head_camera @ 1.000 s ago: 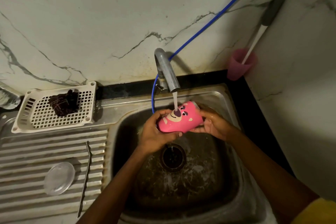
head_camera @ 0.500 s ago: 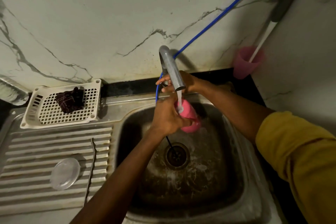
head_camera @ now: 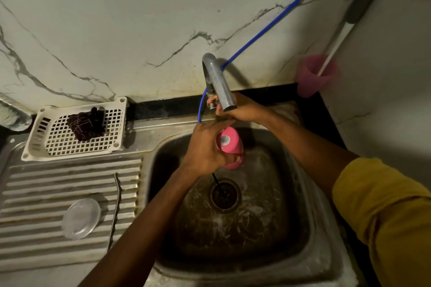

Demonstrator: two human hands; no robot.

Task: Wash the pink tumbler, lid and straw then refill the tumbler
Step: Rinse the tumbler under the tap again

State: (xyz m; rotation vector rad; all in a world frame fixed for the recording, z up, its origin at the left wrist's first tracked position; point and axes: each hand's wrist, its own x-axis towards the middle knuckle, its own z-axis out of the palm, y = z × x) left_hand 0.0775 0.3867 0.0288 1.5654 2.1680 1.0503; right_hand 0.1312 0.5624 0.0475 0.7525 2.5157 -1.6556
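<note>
My left hand (head_camera: 205, 147) grips the pink tumbler (head_camera: 229, 147) over the sink basin (head_camera: 291, 228), bottom end tilted up toward me and mouth pointing down. A thin dark stream falls from it toward the drain (head_camera: 225, 194). My right hand (head_camera: 240, 108) is curled round the tap handle at the base of the grey faucet (head_camera: 218, 81). No water runs from the spout. The clear lid (head_camera: 80, 218) lies on the ribbed drainboard, and the straw (head_camera: 116, 207) lies beside it on its right.
A white plastic basket (head_camera: 46, 147) with a dark scrubber (head_camera: 86, 124) sits at the back left. A pink cup (head_camera: 314, 74) holding a brush handle stands in the right corner. A blue hose (head_camera: 275, 23) runs up the marble wall from the faucet.
My right hand left the tumbler and reached up to the tap handle. The water stopped running. My left hand tipped the tumbler from sideways to mouth down.
</note>
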